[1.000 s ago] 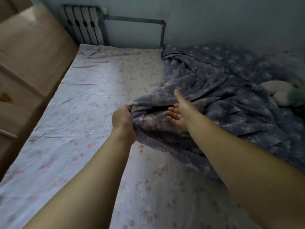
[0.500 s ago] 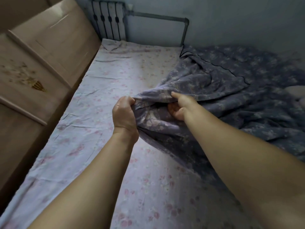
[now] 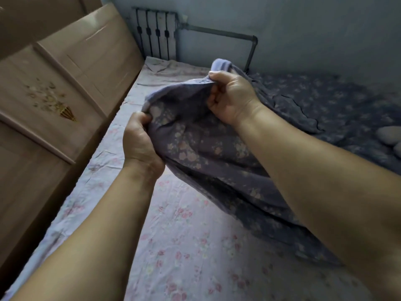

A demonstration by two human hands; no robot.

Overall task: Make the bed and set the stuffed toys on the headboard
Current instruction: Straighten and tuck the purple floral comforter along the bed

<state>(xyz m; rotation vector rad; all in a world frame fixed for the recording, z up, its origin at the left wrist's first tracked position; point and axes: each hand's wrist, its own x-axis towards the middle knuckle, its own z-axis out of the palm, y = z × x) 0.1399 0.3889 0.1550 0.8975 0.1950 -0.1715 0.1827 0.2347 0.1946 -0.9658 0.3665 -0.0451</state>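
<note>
A blue-grey floral quilt (image 3: 201, 153) is lifted off the bed at its near edge and trails crumpled to the right. My left hand (image 3: 138, 140) grips its edge from below on the left. My right hand (image 3: 230, 96) grips the same edge higher up, further back. Under it lies the pale pink-flowered sheet (image 3: 184, 246) covering the mattress. A pale stuffed toy (image 3: 389, 135) lies on the quilt at the right edge, mostly cut off. The wooden headboard (image 3: 65, 88) runs along the left side.
A dark radiator (image 3: 156, 33) stands against the far wall with a pipe (image 3: 251, 46) bending down behind the bed. The grey wall closes off the far side.
My right hand, open a second ago, has closed on the quilt edge. Both hands have raised the quilt off the sheet, and the view has swung towards the headboard.
</note>
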